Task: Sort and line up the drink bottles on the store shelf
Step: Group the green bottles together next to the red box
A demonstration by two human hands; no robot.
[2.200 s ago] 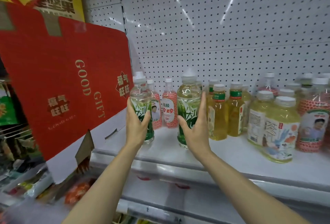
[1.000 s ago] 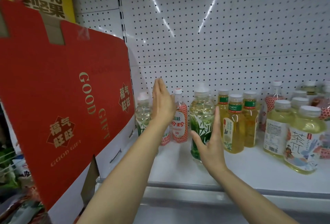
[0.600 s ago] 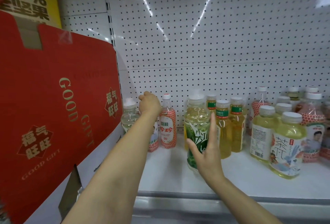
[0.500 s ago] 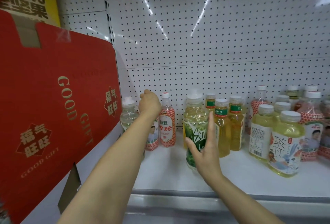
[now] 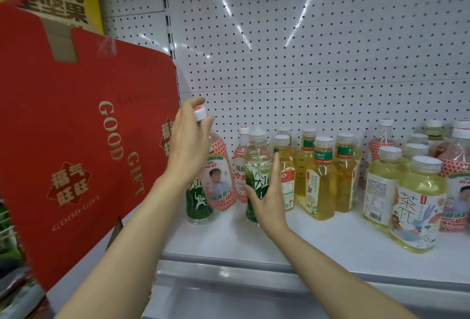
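**Red bottle up in the left hand, green one steadied by the right**

The white shelf [image 5: 318, 240] carries the drinks in loose groups, with a big red gift box [image 5: 76, 140] crowding its left end. The yellow tea bottles [image 5: 320, 179] stand upright at the centre.

The left hand [image 5: 189, 148] grips the neck of a red-patterned bottle [image 5: 218, 179], fingers curled just under its white cap. That bottle is lifted clear of the shelf; its long axis leans, cap up-left, base down-right, label forward. Its twin [image 5: 240, 166] stands just behind to the right, so the left hand is nearer any slot beside it.

The right hand [image 5: 267, 196] lies flat, fingers straight, against the front green-labelled bottle [image 5: 255, 179], which stands upright. A second green bottle [image 5: 198, 201] stands below the lifted one.
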